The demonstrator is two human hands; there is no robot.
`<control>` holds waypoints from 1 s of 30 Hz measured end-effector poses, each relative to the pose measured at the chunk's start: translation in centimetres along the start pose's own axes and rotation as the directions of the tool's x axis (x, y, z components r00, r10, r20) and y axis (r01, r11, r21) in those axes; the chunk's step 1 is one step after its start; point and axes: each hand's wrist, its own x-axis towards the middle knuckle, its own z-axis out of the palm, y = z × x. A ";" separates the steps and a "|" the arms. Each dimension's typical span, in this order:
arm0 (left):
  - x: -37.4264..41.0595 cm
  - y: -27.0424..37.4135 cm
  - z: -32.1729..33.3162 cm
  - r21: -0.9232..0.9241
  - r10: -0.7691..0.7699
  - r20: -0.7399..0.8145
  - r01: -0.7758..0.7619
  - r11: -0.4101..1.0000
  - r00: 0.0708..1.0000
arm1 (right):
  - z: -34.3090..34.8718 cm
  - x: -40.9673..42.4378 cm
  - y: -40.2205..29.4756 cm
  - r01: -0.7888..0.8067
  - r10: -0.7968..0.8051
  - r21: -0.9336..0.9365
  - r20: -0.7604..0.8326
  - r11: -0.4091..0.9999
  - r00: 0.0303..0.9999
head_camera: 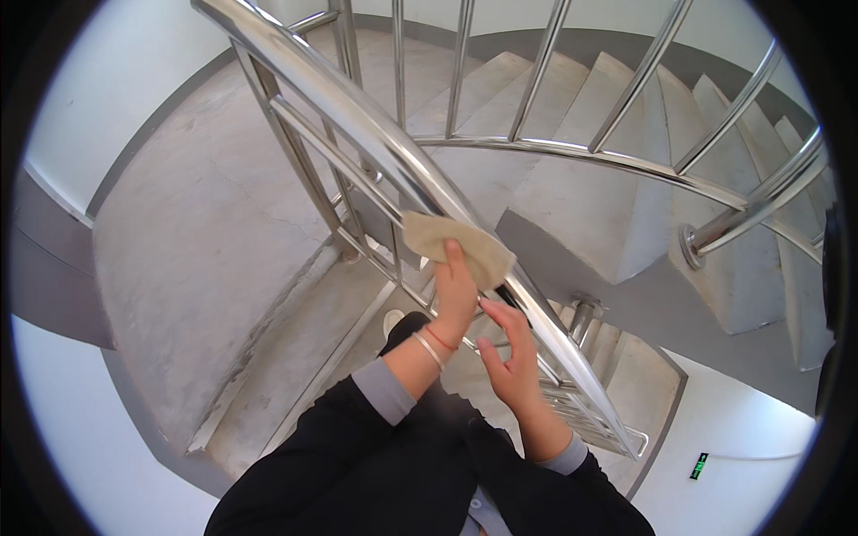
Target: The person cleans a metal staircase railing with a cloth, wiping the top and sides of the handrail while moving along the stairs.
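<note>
A beige cloth [484, 253] lies draped over the polished metal handrail [375, 120], which runs diagonally down to the right. My left hand [456, 295] presses on the cloth, its thumb extended along the top and its other fingers hidden. A red string and a pale bangle circle that wrist. Just below, my right hand [516, 368] is beside the rail, with its thumb and index finger spread and no object between them. Whether its fingertips touch the rail is hard to tell.
Metal balusters [395, 60] and a lower rail [496, 143] border the curved concrete stairs [576, 114] at upper right. To the left is a concrete landing [194, 174] with a step edge. My shoe [393, 321] shows beneath. A green lit sign [699, 466] is on the white wall.
</note>
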 end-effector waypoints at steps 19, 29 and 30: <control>6.0 -6.5 -3.6 0.611 0.375 0.023 -0.310 0.728 0.927 | 0.5 -3.2 2.1 -0.254 0.253 0.180 0.031 0.950 0.967; 9.1 -3.1 -7.2 0.192 -0.052 0.056 0.041 0.981 0.997 | -0.2 -2.3 1.7 -0.212 0.221 0.243 -0.011 0.947 0.975; 9.1 -3.7 -7.4 0.105 -0.115 0.056 0.108 0.989 0.992 | -0.3 -2.5 1.7 -0.229 0.239 0.244 -0.011 0.942 0.971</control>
